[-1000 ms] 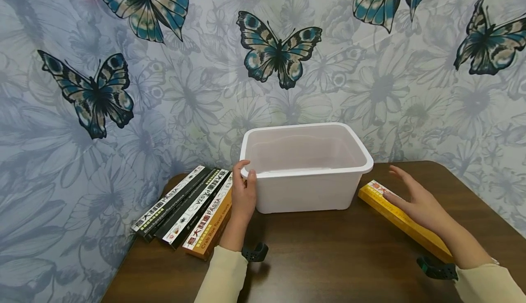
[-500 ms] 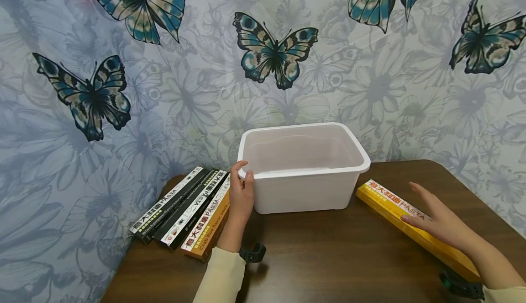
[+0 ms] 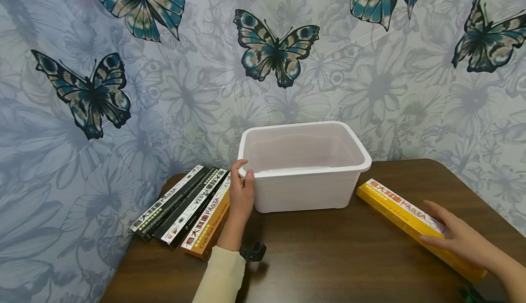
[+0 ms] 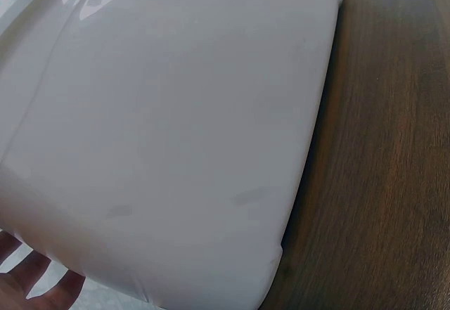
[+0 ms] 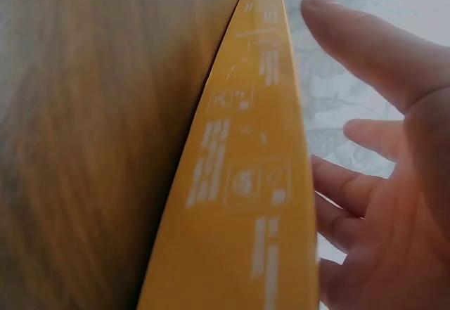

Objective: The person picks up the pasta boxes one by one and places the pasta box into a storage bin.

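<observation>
A white plastic bin point(image 3: 304, 191) stands near the back of the table. My left hand point(image 3: 241, 198) grips its front left corner, thumb in front and a finger over the rim; in the left wrist view several fingertips point(image 4: 60, 292) show past the bin's wall. At the right, a yellow pasta box point(image 3: 394, 214) lies slantwise on the table. Over its near half is my right hand point(image 3: 462, 241). In the right wrist view the thumb is raised off the box, and the other fingers are on its far side, partly hidden; whether they touch it I cannot tell.
Left of the bin, two black pasta boxes point(image 3: 170, 200) and an orange pasta box point(image 3: 209, 223) lie side by side, close to my left forearm. The brown wooden table point(image 3: 328, 257) ends at a wall covering point(image 3: 185, 111) printed with butterflies.
My right hand has drawn back along the yellow pasta box, toward the near right, uncovering more of its printed face. My left hand has kept its grip on the bin.
</observation>
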`<action>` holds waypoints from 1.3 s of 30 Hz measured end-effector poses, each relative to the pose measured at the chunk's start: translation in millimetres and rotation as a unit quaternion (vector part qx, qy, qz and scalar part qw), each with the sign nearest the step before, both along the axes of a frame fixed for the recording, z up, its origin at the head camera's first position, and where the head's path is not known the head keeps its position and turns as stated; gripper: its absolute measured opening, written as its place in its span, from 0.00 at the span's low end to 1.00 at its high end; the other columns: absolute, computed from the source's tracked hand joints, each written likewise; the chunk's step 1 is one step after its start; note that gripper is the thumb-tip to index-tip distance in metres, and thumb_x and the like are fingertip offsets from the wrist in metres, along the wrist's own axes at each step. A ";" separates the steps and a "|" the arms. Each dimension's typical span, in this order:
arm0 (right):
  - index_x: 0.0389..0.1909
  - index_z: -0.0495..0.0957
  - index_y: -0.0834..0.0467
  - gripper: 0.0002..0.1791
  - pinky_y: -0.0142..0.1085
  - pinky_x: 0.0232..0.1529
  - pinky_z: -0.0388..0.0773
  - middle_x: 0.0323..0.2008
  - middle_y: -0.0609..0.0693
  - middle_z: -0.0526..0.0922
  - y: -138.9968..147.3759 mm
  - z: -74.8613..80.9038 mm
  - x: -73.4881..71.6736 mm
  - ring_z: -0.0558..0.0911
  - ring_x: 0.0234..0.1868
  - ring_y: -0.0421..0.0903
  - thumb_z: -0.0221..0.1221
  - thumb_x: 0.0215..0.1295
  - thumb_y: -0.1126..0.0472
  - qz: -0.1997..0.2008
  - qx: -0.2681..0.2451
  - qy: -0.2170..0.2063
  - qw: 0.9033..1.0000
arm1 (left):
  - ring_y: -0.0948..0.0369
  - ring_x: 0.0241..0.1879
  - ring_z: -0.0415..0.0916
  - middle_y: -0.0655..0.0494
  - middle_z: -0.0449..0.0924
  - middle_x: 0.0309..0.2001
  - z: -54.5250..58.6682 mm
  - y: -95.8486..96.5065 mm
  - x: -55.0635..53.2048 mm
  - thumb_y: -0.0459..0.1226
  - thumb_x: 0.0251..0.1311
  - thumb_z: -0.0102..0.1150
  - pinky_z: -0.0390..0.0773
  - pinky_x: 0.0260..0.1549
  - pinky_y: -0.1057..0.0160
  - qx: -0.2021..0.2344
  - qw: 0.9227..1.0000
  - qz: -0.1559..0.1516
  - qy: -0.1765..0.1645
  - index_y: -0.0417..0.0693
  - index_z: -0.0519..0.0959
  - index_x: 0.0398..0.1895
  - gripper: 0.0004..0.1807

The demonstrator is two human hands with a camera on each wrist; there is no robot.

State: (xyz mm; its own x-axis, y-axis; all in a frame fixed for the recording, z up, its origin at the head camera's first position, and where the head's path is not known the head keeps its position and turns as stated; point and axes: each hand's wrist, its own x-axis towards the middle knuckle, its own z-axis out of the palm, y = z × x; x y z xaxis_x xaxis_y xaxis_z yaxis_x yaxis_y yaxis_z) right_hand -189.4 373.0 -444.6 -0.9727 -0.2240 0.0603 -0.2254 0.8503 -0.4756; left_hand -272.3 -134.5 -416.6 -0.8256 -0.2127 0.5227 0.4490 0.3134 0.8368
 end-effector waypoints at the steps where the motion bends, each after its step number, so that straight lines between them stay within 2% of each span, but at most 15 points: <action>1: 0.75 0.47 0.72 0.52 0.61 0.49 0.73 0.64 0.82 0.62 1.9 -1.4 1.1 0.68 0.57 0.79 0.67 0.62 0.51 0.001 0.007 -0.003 1.000 | 0.50 0.45 0.69 0.42 0.68 0.44 0.1 -0.1 0.1 0.45 0.71 0.48 0.71 0.46 0.51 -0.001 1.000 0.000 -0.001 0.57 0.66 0.66 0.22; 3: 0.73 0.50 0.73 0.52 0.60 0.47 0.75 0.61 0.82 0.65 6.2 -3.6 3.1 0.72 0.53 0.77 0.68 0.61 0.51 -0.001 0.030 -0.006 1.000 | 0.50 0.44 0.69 0.43 0.67 0.43 0.6 -0.5 0.5 0.46 0.71 0.47 0.71 0.46 0.52 -0.002 1.000 -0.002 -0.005 0.58 0.66 0.66 0.22; 4: 0.72 0.51 0.74 0.52 0.65 0.42 0.73 0.59 0.82 0.66 8.3 -4.9 4.0 0.74 0.52 0.76 0.69 0.60 0.51 0.001 0.038 -0.008 0.999 | 0.51 0.44 0.69 0.43 0.68 0.43 0.9 -0.8 0.7 0.46 0.71 0.47 0.72 0.46 0.53 -0.004 1.000 -0.002 -0.007 0.58 0.66 0.66 0.21; 7: 0.70 0.55 0.74 0.51 0.62 0.37 0.76 0.53 0.82 0.70 15.4 -8.0 5.8 0.77 0.46 0.70 0.70 0.58 0.49 -0.001 0.069 -0.008 0.998 | 0.52 0.46 0.70 0.44 0.69 0.46 1.6 -1.2 1.1 0.48 0.71 0.47 0.72 0.46 0.53 -0.008 1.000 0.000 -0.014 0.59 0.66 0.66 0.22; 12: 0.68 0.58 0.72 0.52 0.61 0.36 0.76 0.51 0.79 0.74 24.2 -12.7 7.2 0.78 0.44 0.67 0.73 0.52 0.48 -0.001 0.095 -0.002 0.995 | 0.51 0.48 0.71 0.42 0.70 0.50 1.9 -1.6 1.4 0.50 0.72 0.46 0.73 0.48 0.50 -0.010 1.000 -0.001 -0.019 0.58 0.65 0.66 0.22; 16: 0.67 0.58 0.71 0.52 0.59 0.36 0.75 0.49 0.76 0.75 28.5 -14.9 8.0 0.77 0.43 0.64 0.74 0.50 0.48 -0.006 0.112 -0.013 0.994 | 0.50 0.50 0.71 0.42 0.69 0.51 1.3 -1.9 1.1 0.50 0.72 0.46 0.73 0.50 0.49 -0.009 1.000 -0.004 -0.025 0.59 0.64 0.66 0.23; 21: 0.67 0.57 0.70 0.52 0.58 0.35 0.75 0.47 0.74 0.76 29.4 -16.5 9.1 0.77 0.42 0.62 0.74 0.50 0.49 -0.015 0.108 -0.020 0.994 | 0.50 0.52 0.71 0.42 0.70 0.54 1.3 -2.4 1.1 0.51 0.72 0.46 0.72 0.52 0.48 -0.008 1.000 -0.005 -0.026 0.59 0.64 0.66 0.23; 27: 0.68 0.57 0.70 0.51 0.57 0.34 0.75 0.46 0.72 0.76 27.9 -15.7 12.3 0.76 0.41 0.59 0.73 0.51 0.50 -0.022 0.094 -0.010 0.995 | 0.51 0.48 0.70 0.43 0.69 0.49 -0.1 -2.9 0.1 0.50 0.72 0.45 0.72 0.48 0.51 -0.011 1.000 -0.007 -0.019 0.59 0.64 0.66 0.22; 33: 0.68 0.60 0.71 0.49 0.55 0.33 0.75 0.45 0.74 0.73 26.6 -13.6 15.6 0.76 0.40 0.58 0.72 0.53 0.50 -0.041 0.075 -0.006 0.996 | 0.52 0.46 0.70 0.43 0.68 0.46 -0.3 -2.0 -0.5 0.49 0.72 0.46 0.72 0.47 0.52 -0.011 1.000 -0.004 -0.016 0.58 0.65 0.66 0.22; 39: 0.65 0.65 0.69 0.47 0.54 0.33 0.75 0.47 0.75 0.74 27.8 -9.2 14.1 0.76 0.41 0.59 0.73 0.51 0.49 -0.052 0.059 0.014 0.997 | 0.50 0.52 0.71 0.37 0.70 0.57 0.2 -0.9 -1.6 0.47 0.71 0.47 0.72 0.51 0.48 -0.001 1.000 -0.003 -0.005 0.57 0.66 0.66 0.22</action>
State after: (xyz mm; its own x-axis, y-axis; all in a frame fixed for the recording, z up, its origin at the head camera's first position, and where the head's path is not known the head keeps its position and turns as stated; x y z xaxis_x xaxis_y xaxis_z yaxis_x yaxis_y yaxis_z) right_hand -175.3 400.8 -453.8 -0.9894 -0.1284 0.0673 -0.1442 0.9192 -0.3665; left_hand -274.0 -135.4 -416.4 -0.8322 -0.2071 0.5143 0.4419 0.3126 0.8408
